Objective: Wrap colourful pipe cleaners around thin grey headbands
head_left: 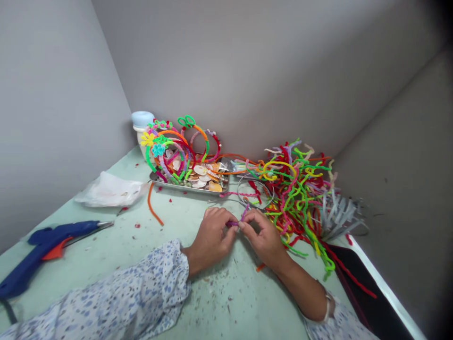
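Note:
Both hands meet over the middle of the table, fingertips close together on a purple pipe cleaner [245,212]. My left hand [214,232] is closed, pinching one part of it between thumb and forefinger. From the other side, my right hand [264,234] pinches it too, and a short end sticks up between the hands. Part of the pipe cleaner is hidden by the fingers. Just beyond the hands lies a ring of silvery wire [255,191]. An orange pipe cleaner [155,208] rests on the table to the left of them.
A metal tray [184,189] holds flat shapes and colourful pipe-cleaner hoops [173,151]. To the right spreads a tangled heap of pipe cleaners [300,189] beside grey strips [341,217]. A blue glue gun [53,243], a plastic bag [111,190] and a lidded jar [142,120] are on the left.

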`<state>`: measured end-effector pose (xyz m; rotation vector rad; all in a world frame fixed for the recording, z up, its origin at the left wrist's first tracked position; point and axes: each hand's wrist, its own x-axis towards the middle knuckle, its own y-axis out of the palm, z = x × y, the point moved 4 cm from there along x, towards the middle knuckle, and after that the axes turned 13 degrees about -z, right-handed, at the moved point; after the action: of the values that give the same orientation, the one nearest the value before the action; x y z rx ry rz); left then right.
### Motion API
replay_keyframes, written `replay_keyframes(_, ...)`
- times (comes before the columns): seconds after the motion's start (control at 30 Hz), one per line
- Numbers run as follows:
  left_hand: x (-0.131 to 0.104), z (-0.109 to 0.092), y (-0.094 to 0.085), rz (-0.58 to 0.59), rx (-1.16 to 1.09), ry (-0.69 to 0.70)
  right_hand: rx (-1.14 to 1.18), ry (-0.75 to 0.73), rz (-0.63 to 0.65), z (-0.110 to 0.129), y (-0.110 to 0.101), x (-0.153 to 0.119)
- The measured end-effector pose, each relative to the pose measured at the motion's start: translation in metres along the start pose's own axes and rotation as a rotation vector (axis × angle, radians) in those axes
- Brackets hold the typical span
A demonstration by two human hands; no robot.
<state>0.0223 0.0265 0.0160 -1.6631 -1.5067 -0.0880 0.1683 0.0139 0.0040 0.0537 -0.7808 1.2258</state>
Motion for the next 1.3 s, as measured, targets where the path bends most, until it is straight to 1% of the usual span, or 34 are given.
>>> replay_keyframes(0.23, -0.0004, -0.0002, -0.0007, -0.020, 0.004, 0.007, -0.044, -0.023, -0.012, 0.0032, 0.0002, -0.0012)
replay_keyframes(0.53, -0.0006, 0.0007, 0.0005, -0.057, -0.008, -0.008, -0.094, -0.051, 0.036, 0.0084, 0.0016, 0.0005)
replay_keyframes(0.77, -0.0007, 0.0002, 0.0005, -0.046, -0.011, -0.006, -0.057, -0.019, 0.053, 0.0087, 0.0013, -0.0003)
replay_keyframes(0.93, -0.0014, 0.0007, 0.0002, -0.064, -0.020, 0.000, -0.039, -0.001, 0.062, 0.0066, 0.0017, 0.0007)
replay_keyframes(1.13, -0.0013, 0.0011, -0.0005, -0.086, -0.019, -0.003, -0.054, -0.030, 0.049, 0.0045, 0.0018, 0.0018)
replay_keyframes(1.3, -0.0006, -0.0004, -0.0007, -0.066, -0.010, 0.003, -0.016, 0.018, 0.070, 0.0063, 0.0025, 0.0004)
